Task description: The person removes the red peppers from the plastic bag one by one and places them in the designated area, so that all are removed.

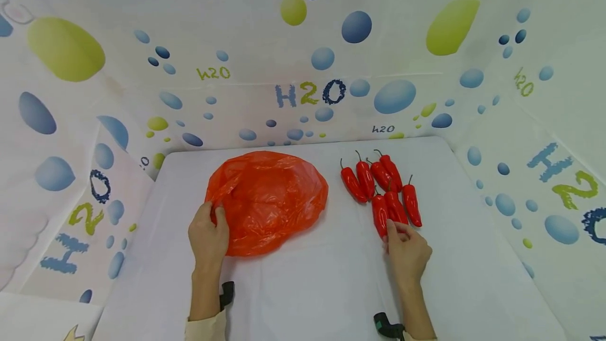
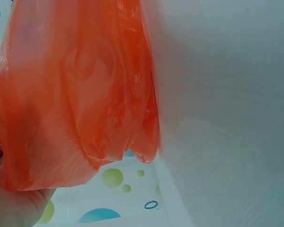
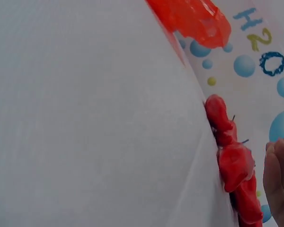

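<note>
My left hand (image 1: 209, 233) grips the left edge of a thin orange-red plastic bag (image 1: 279, 199), with thumb and fingers folded on its rim. The bag lies spread with its mouth opened wide; in the left wrist view its wrinkled side (image 2: 80, 104) fills much of the picture. My right hand (image 1: 409, 251) is at the near end of a group of shiny red chili peppers (image 1: 380, 214), its fingertips overlapping the closest ones. From the right wrist, the hand (image 3: 278, 182) shows above the peppers (image 3: 236, 165), a gap between them and nothing seen in its fingers.
A white-covered table (image 1: 307, 299) carries the bag and peppers. Walls of printed sheet (image 1: 255, 25) with blue and green spots rise behind and at both sides. Dark wrist devices (image 1: 227, 294) sit by the forearms.
</note>
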Action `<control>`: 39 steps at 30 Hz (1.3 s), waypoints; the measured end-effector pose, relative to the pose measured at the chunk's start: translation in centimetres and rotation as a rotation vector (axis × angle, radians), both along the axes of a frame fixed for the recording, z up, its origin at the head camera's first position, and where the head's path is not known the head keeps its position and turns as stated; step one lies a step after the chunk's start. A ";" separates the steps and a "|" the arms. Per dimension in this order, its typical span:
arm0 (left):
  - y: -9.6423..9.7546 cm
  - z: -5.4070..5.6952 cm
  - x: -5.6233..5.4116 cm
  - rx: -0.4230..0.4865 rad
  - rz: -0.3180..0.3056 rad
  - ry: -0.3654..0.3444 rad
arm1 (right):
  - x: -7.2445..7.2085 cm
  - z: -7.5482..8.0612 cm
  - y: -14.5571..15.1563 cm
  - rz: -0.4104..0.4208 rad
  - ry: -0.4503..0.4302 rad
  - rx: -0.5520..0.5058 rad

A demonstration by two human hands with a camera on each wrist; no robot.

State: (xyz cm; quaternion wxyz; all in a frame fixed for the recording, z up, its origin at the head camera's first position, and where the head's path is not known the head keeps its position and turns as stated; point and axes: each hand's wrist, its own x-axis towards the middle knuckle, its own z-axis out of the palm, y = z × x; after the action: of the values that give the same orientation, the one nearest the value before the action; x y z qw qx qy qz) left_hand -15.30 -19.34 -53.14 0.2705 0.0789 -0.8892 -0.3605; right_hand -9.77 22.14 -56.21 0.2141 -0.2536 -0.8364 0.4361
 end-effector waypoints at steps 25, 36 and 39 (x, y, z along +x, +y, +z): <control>-0.7 0.1 0.1 0.008 -0.010 0.071 | -5.6 3.8 -7.5 0.482 0.200 -0.015; -0.7 0.0 0.1 -0.001 -0.001 0.071 | -8.4 5.1 -13.2 0.683 0.223 0.060; -0.7 0.0 0.1 0.001 0.000 0.069 | -9.0 5.3 -14.8 0.711 0.196 0.081</control>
State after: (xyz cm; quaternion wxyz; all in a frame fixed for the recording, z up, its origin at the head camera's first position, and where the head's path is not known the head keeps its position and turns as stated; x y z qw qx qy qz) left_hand -15.20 -20.00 -53.16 0.3009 0.0666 -0.8791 -0.3636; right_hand -18.82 7.38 -50.88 0.1383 0.1044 -0.8643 0.4721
